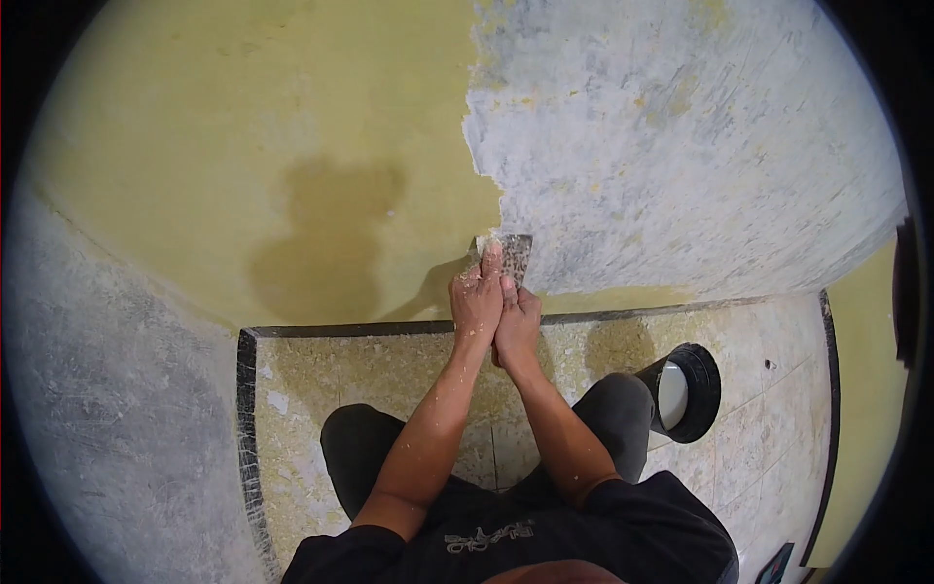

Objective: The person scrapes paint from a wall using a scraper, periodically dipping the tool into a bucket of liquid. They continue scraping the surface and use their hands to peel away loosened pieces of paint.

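Both of my hands are on one scraper point(519, 255), a wide flat metal blade speckled with paint bits. Its edge meets the wall where the yellow paint point(409, 127) ends and the bare grey-white surface point(623, 175) begins. My left hand point(477, 297) presses along the blade with a finger stretched up it, and flakes cling to the skin. Just right and slightly lower, my right hand point(520, 316) is wrapped round the handle, which is mostly hidden by the fingers.
A black bucket point(696, 389) with whitish contents stands on the floor by my right knee. Yellow paint flakes point(389, 365) litter the tiled floor. A dark skirting strip point(370, 329) runs along the wall's foot. Grey scraped wall point(107, 389) rises at the left.
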### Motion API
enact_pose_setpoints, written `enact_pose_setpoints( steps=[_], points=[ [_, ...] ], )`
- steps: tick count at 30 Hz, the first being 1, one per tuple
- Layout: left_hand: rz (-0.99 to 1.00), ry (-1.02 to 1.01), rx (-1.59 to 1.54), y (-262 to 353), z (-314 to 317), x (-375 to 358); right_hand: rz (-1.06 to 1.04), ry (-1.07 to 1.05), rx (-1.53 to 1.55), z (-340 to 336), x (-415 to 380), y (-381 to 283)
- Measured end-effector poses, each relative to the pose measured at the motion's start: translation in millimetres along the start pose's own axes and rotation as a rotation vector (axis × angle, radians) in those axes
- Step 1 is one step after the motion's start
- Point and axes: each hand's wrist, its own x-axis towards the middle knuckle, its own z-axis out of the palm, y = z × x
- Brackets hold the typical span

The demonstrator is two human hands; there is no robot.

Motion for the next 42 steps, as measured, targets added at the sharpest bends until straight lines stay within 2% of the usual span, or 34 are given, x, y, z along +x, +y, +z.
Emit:
enact_pose_setpoints(
  steps=[1,3,5,7,8,10,11,12,15,16,18,19,20,21,23,25,27,30,34,40,42],
  points=[
    [-0.133,-0.032,-0.027,3.5,-0.4,-2.8,-0.017,0.010,-0.046,-1.3,-1.8,-1.9],
    [-0.082,0.009,-0.077,3.1,7.1,-0.2,-0.061,0.023,-0.090,-2.4,8.8,-2.6],
    [-0.049,0.052,-0.115,-0.6,10.5,4.0,-0.267,0.022,-0.121,-3.2,16.2,9.2],
    [0.297,0.142,0.009,-0.3,11.6,16.2,-0.263,-0.007,-0.108,-2.6,26.1,-17.9],
    [0.284,0.141,0.011,-4.3,10.7,10.1,-0.249,-0.038,-0.100,-4.9,23.7,-25.8],
    [0.489,0.189,0.184,-2.2,7.6,17.0,-0.301,-0.024,-0.109,-0.8,28.3,-17.9],
    [0.234,0.092,0.043,-2.1,7.0,14.3,-0.239,-0.018,-0.079,0.7,25.7,-8.8],
    [0.234,0.088,0.049,-11.4,7.9,7.3,-0.153,-0.014,-0.058,0.2,17.6,6.7],
    [-0.031,0.019,-0.074,-22.8,11.2,-0.9,-0.164,-0.067,0.002,-1.4,17.2,20.6],
    [-0.031,0.016,-0.073,-19.9,9.1,-0.8,-0.134,-0.099,0.017,-2.0,14.0,19.0],
    [-0.161,-0.081,-0.440,-17.9,6.2,-2.6,-0.044,-0.161,0.105,-7.8,14.0,11.9],
    [-0.158,-0.078,-0.445,-19.2,9.1,-1.6,0.034,-0.223,0.195,-9.4,17.2,6.2],
    [-0.148,-0.060,-0.534,-22.2,14.5,0.0,0.024,-0.226,0.193,-8.2,20.0,-0.3],
    [-0.146,-0.045,-0.620,-19.4,15.0,-0.8,-0.048,-0.201,0.234,-6.8,19.1,-5.0],
    [-0.105,-0.030,-0.577,-15.0,15.5,-2.8,-0.119,-0.181,0.267,-6.0,21.5,-4.7],
    [-0.066,-0.021,-0.524,-8.8,15.3,-5.1,-0.212,-0.149,0.146,-4.8,24.3,-1.2],
    [-0.126,0.056,-0.483,-8.1,16.2,-7.7,-0.197,-0.162,0.098,-7.1,22.0,-5.9],
    [-0.232,0.066,-0.388,-5.6,10.7,-11.2,-0.194,-0.166,0.014,-9.1,19.2,-3.4],
    [-0.241,0.031,-0.406,-4.9,12.2,-11.2,-0.212,-0.100,-0.072,-9.0,19.5,-2.1],
    [-0.272,0.090,-0.390,8.9,8.9,-8.5,-0.240,-0.091,-0.063,-6.9,18.9,-10.3],
    [-0.286,0.088,-0.523,12.4,9.3,-8.3,-0.218,-0.100,-0.104,-9.7,18.0,-15.8]
  ],
)
